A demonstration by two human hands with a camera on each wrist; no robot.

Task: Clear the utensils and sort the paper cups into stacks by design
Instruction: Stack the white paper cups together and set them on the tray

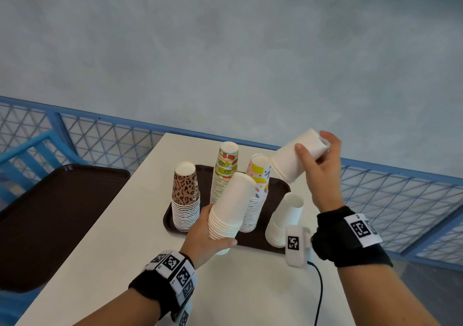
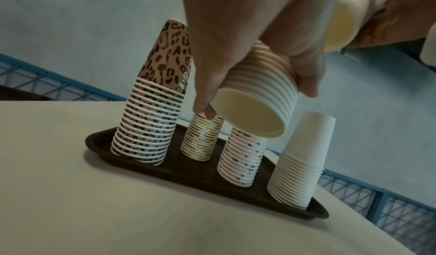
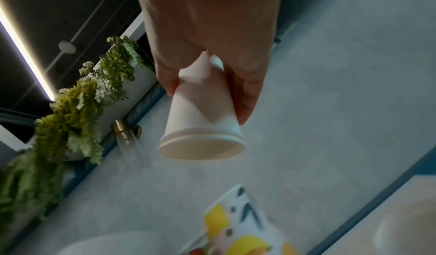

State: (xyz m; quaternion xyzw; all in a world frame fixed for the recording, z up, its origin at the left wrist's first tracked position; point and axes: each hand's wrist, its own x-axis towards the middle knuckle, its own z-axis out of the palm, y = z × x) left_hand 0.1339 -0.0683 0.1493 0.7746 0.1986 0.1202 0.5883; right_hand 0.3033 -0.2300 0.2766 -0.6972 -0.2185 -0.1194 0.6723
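My left hand point(image 1: 213, 235) grips a tilted stack of plain white cups point(image 1: 231, 205) point(image 2: 261, 94) above the near edge of the brown tray point(image 1: 283, 188). My right hand point(image 1: 318, 155) holds a few nested white cups point(image 1: 295, 158) point(image 3: 202, 113) upside down and tilted, above the tray's far right corner. On the tray stand upside-down stacks: leopard print point(image 1: 185, 195) point(image 2: 153, 98), fruit print point(image 1: 224, 170), pastel lemon print point(image 1: 258, 190) and plain white point(image 1: 285, 220) point(image 2: 304, 158).
The tray sits on a white table point(image 1: 125, 263). A second, larger brown tray point(image 1: 50, 220) lies to the left beside a blue chair point(image 1: 30, 150). A blue mesh railing point(image 1: 400, 200) runs behind the table. A black cable point(image 1: 319, 293) trails from my right wrist.
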